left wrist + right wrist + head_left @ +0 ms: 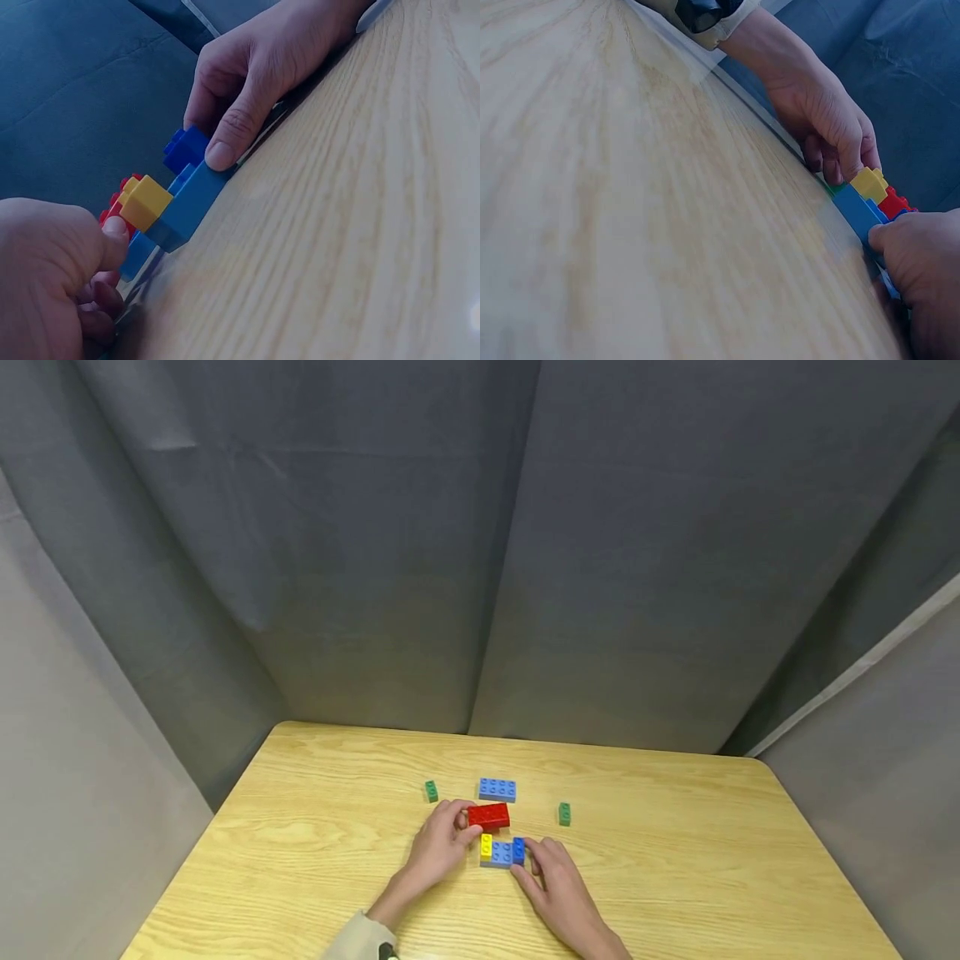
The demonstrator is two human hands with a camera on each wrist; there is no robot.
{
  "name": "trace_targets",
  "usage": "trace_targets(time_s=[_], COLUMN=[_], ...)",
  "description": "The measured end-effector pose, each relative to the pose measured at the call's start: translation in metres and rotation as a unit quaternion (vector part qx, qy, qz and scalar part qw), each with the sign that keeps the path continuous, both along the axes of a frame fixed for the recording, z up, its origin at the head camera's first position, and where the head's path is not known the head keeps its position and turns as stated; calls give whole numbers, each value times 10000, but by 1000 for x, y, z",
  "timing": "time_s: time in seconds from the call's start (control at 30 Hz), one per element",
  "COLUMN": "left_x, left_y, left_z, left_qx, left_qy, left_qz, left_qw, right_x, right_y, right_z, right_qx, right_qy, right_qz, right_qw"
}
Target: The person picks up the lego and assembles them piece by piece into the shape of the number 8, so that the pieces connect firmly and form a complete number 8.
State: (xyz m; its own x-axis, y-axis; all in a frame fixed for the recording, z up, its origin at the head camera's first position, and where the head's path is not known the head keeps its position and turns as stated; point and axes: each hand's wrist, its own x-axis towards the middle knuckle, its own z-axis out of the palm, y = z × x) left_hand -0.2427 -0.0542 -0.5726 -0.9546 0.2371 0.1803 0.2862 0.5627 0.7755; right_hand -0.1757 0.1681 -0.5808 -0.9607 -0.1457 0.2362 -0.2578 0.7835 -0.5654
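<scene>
A light blue toy building brick [497,865] lies near the middle of the table, its studs facing up. On its left end sits a small yellow brick [487,845], and on its right end a small dark blue brick [519,850]. My right hand [561,893] pinches that right end between thumb and fingers, the thumb on the near side. Just behind the stack, my left hand [438,845] holds a red brick [489,817] by its left end. The left wrist view shows the left thumb beside the yellow brick [146,201]; most of the red brick [114,202] is hidden there.
Another light blue brick [498,790] lies behind the red one. Small green bricks lie on either side, one at the left [431,791] and one at the right [565,814]. Grey curtains [375,568] hang beyond the back edge of the wooden table [675,843].
</scene>
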Motion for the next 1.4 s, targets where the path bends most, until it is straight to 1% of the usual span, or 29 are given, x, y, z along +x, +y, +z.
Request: trace_targets(time_s=[0.13, 0.23, 0.37, 0.5, 0.63, 0.73, 0.87, 1.0, 1.07, 1.17, 1.33, 1.4], left_x=[0, 2, 5, 8, 10, 11, 13, 16, 17, 18, 19, 20], left_y=[-1, -2, -3, -4, -3, -3, -1, 1, 2, 2, 1, 1], left_z=[1, 2, 7, 13, 18, 20, 21, 22, 22, 21, 19, 19], left_qx=[105, 266, 411, 456, 562, 628, 699, 809, 854, 796, 507, 466], left_qy=[-5, -21, -5, 16, 131, 86, 2, 177, 202, 151, 2, 23], left_qz=[-35, 6, 129, 169, 36, -153, -381, -584, -661, -728, -770, -802], left_qw=[9999, 9996, 9991, 9988, 9983, 9979, 9968, 9949, 9939, 9941, 9957, 9957], right_x=[-1, -2, -3, -4, -5, -6, -6, -6, -6, -7, -7, -7], right_y=[-1, -1, -2, -3, -2, -2, -2, -1, -1, 0, 1, 1], right_z=[0, 0, 0, 2, 3, 3, 2, 1, 1, 0, -2, -2], right_qx=[86, 151, 199, 271, 363, 387, 310, 246, 218, 192, 208, 224], right_qy=[38, 35, -2, -28, -42, -40, 0, 46, 65, 127, 230, 255], right_qz=[-55, -69, -57, -66, -99, -94, -35, -9, 3, 50, 115, 129], right_qw=[9999, 9999, 9998, 9996, 9993, 9992, 9995, 9997, 9997, 9997, 9995, 9993])
